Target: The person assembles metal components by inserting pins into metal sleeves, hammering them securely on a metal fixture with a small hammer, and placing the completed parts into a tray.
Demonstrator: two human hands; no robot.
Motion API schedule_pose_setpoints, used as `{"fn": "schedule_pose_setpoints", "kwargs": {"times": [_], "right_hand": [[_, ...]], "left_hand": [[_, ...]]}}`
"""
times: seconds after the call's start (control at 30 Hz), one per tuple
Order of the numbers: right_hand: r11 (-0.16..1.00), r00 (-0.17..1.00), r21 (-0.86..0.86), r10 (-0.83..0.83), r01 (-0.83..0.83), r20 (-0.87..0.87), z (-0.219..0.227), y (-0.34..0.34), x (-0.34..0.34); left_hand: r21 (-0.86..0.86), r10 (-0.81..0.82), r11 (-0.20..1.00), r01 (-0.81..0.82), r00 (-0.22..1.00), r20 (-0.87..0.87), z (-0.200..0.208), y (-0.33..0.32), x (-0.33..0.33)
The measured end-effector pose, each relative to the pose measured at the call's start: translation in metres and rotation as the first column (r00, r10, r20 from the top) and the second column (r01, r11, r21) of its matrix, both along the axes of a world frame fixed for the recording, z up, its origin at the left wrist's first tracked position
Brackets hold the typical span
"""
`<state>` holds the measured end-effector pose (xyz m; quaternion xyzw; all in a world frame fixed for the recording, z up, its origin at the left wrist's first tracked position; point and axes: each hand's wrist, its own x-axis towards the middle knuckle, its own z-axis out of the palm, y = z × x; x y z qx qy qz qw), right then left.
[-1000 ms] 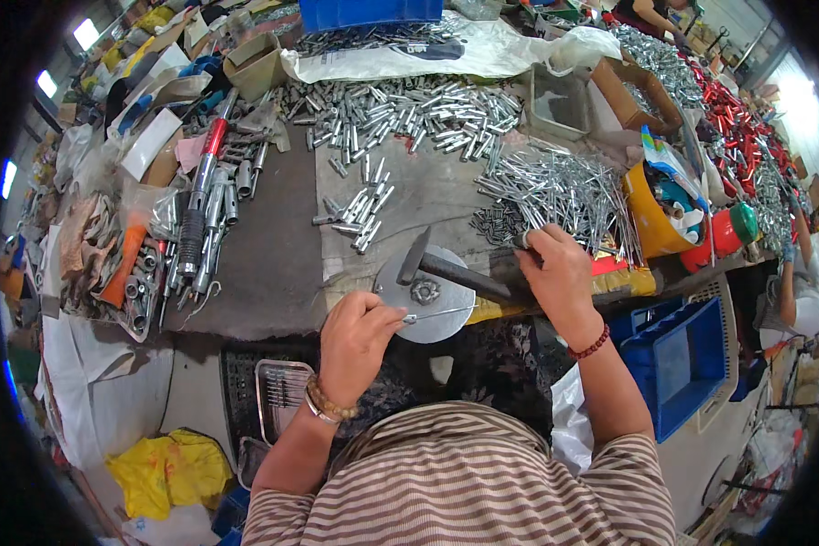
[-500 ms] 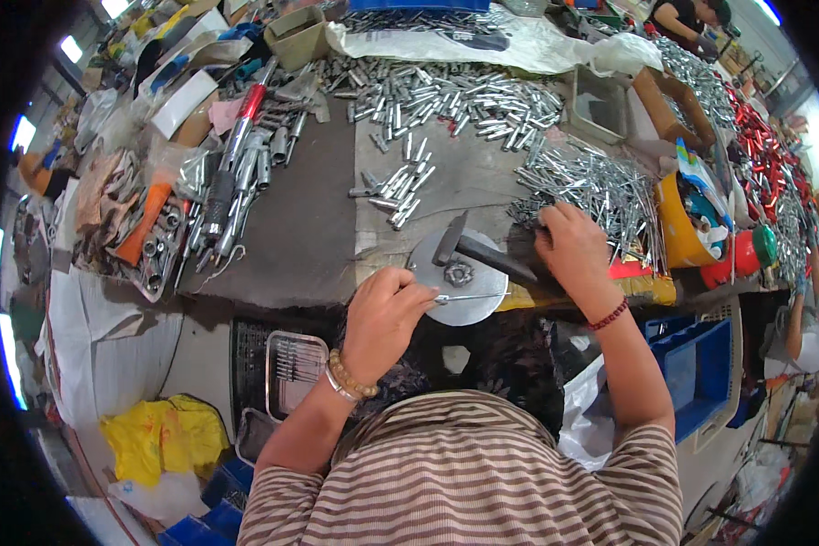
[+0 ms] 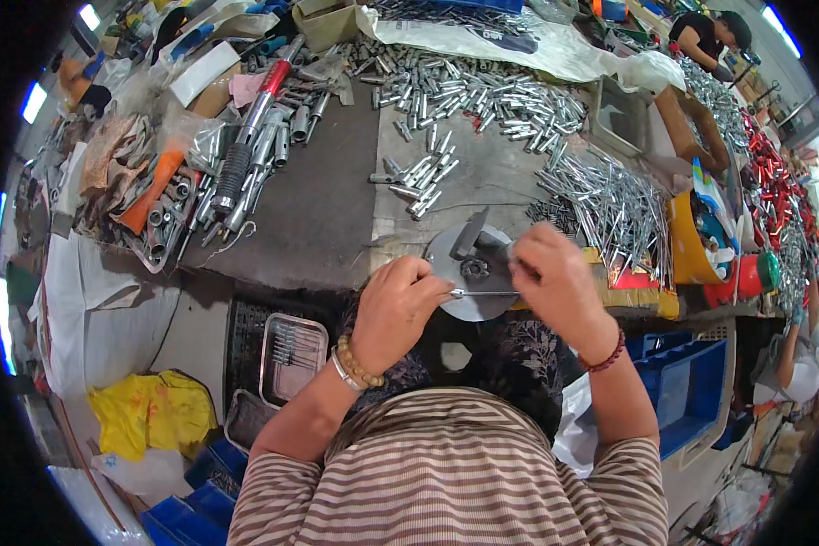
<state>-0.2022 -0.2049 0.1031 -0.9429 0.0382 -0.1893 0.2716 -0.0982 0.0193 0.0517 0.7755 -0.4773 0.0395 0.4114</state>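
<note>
Thin metal rod [image 3: 482,292] lies across the near edge of the round grey metal disc [image 3: 469,273] at the tabletop [image 3: 318,209] edge, pinched at its left end by my left hand [image 3: 393,309], fingers clamped on it. My right hand [image 3: 555,282] grips its right end beside the dark hex nut [image 3: 474,268]. Best, I judge, to keep the rod level and steady on the disc, clear of the loose silver tubes [image 3: 601,205] farther right.
</note>
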Motion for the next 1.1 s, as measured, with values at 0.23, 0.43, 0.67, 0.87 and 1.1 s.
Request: {"fn": "schedule_pose_setpoints", "kwargs": {"times": [0.23, 0.43, 0.67, 0.87, 1.1], "right_hand": [[0.951, 0.974, 0.212, 0.219, -0.227, 0.06, -0.013, 0.045, 0.019], [0.895, 0.995, 0.443, 0.084, -0.055, -0.045, -0.025, 0.036, 0.005], [0.918, 0.994, 0.388, 0.103, -0.079, -0.041, -0.028, 0.037, 0.004], [0.984, 0.991, 0.136, 0.124, -0.117, -0.045, -0.014, 0.046, 0.006], [0.988, 0.99, -0.051, 0.143, -0.144, -0.016, -0.017, 0.049, -0.001]], "left_hand": [[0.017, -0.002, 1.0, 0.002, 1.0, -0.015, -0.007, 0.002, 0.001], [-0.021, -0.012, 1.0, 0.011, 0.999, -0.035, -0.005, -0.001, 0.0], [-0.013, -0.008, 1.0, 0.008, 1.0, 0.019, -0.005, -0.001, 0.001], [-0.011, 0.003, 1.0, -0.003, 1.0, -0.013, -0.005, -0.001, -0.001], [-0.014, 0.008, 1.0, -0.008, 1.0, 0.006, -0.004, -0.002, -0.001]]}}
